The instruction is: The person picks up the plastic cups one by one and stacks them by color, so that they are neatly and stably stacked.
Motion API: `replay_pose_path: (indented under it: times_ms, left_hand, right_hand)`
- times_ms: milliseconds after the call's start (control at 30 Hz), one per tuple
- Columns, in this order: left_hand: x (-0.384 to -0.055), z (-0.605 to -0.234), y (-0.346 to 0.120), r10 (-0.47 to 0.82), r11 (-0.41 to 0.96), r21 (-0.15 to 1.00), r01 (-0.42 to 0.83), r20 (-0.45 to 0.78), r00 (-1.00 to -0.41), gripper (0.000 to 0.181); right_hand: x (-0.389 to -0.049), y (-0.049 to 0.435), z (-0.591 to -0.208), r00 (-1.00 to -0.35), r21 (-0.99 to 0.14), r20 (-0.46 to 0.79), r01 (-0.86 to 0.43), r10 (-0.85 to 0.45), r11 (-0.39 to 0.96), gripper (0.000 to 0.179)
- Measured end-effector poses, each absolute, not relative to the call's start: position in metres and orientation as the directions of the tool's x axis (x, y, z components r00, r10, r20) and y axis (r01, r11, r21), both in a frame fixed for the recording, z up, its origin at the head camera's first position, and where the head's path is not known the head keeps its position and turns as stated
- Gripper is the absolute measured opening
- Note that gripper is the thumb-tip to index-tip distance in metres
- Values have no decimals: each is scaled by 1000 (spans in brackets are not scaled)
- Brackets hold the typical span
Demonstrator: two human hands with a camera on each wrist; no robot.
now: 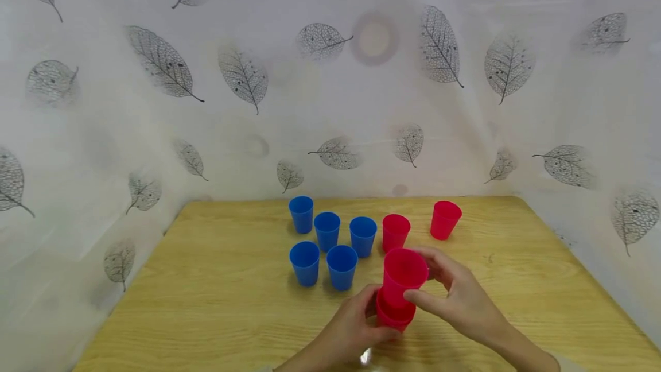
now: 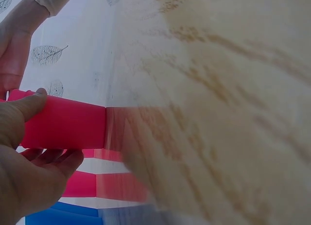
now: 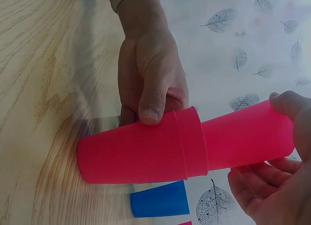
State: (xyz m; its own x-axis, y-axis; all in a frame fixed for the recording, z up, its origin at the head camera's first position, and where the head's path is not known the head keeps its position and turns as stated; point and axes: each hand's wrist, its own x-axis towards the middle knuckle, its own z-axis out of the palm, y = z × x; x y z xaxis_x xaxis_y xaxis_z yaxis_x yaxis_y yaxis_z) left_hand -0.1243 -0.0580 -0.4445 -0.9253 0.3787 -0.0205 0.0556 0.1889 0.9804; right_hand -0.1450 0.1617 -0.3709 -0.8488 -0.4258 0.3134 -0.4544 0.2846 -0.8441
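My left hand (image 1: 348,326) grips a nested red cup stack (image 3: 131,154) low over the front of the table; two rims show close together at its mouth. In the left wrist view, the thumb lies along the red wall (image 2: 73,120), with fingers on the other side. My right hand (image 1: 467,300) holds another red cup (image 1: 400,277) between thumb and fingers. This upper cup is upright in the head view, and its bottom end sits inside the mouth of the stack. In the right wrist view most of its wall (image 3: 250,135) shows outside.
Behind my hands stand several upright blue cups (image 1: 341,267). One red cup (image 1: 395,231) stands close behind the held cup, another red cup (image 1: 445,220) farther right near the back edge. The wooden table (image 1: 206,280) meets a leaf-patterned curtain (image 1: 335,102) at the back.
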Motion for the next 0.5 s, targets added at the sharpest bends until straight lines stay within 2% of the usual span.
replay_pose_path:
  times_ms: [233, 500]
  left_hand:
    - [-127, -445, -52, 392, 192, 981, 26, -52, -919, 54]
    - [-127, -445, -53, 382, 175, 984, -32, -97, -919, 56]
  right_hand:
    - [-144, 167, -373, -847, -845, 325, -460, -421, 274, 54]
    - [-145, 166, -381, -826, -845, 281, -455, -489, 282, 51]
